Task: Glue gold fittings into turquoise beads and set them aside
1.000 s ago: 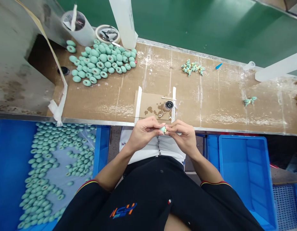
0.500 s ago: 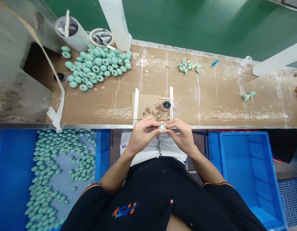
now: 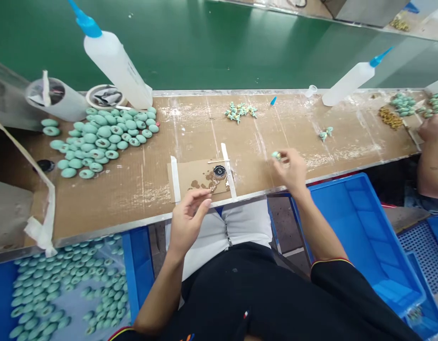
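My right hand (image 3: 291, 170) is raised over the cardboard bench top and pinches a small mint-green piece (image 3: 276, 155) between thumb and fingers. My left hand (image 3: 186, 222) sits at the front edge of a brown cardboard pad (image 3: 179, 177), its fingertips close to a brown glue smear (image 3: 199, 183). A tiny gold bit (image 3: 213, 188) lies just beyond those fingertips, and I cannot tell whether they hold it. Next to the smear stands a small round dark dish (image 3: 219, 172). A thin stick (image 3: 215, 161) lies behind the dish.
A heap of mint-green ovals (image 3: 101, 142) lies at the left, and more fill a blue tray (image 3: 131, 279) below. Glue bottles with blue nozzles (image 3: 114, 64) stand behind. A blue crate (image 3: 361, 232) sits at the right, and a co-worker's hand (image 3: 432, 128) rests at the far right.
My hands have come apart: the right moved to the right with the green piece, and the left dropped toward the pad. The view has tilted up, showing more of the bench.
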`<action>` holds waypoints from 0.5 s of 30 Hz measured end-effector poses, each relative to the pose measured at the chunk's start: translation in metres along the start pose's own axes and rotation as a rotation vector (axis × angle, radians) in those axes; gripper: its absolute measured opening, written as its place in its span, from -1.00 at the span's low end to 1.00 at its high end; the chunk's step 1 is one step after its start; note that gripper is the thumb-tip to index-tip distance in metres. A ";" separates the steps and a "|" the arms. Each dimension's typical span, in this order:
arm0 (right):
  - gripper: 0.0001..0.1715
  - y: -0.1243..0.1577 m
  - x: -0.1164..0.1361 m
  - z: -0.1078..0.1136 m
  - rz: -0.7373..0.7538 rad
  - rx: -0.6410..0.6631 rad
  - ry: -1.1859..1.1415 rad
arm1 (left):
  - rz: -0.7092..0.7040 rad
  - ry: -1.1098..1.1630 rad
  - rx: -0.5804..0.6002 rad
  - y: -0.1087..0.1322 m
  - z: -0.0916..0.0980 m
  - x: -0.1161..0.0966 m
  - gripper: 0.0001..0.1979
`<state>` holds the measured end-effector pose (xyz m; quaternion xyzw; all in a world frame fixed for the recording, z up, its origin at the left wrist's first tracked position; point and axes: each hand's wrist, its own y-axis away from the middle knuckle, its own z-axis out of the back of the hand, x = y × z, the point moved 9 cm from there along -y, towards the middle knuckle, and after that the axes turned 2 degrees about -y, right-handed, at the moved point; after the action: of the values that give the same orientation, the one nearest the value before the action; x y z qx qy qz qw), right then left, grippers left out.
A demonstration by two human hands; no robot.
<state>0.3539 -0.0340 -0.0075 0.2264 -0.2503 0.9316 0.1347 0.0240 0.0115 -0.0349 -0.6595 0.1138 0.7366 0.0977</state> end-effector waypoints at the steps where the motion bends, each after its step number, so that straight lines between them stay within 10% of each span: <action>1: -0.85 -0.014 -0.035 0.007 -0.107 -0.044 0.075 | -0.011 -0.031 -0.024 0.001 0.007 0.004 -0.75; 6: -0.85 -0.061 -0.148 0.032 -0.440 -0.063 0.355 | -0.093 -0.216 -0.202 0.009 0.042 0.016 -0.83; 15: -0.30 -0.052 -0.184 0.043 -0.507 -0.275 0.448 | -0.115 -0.736 -0.727 -0.009 0.142 0.005 -0.89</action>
<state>0.5462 -0.0386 -0.0430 0.0511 -0.2733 0.8527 0.4423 -0.1087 0.0620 -0.0257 -0.3536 -0.2274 0.9051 -0.0637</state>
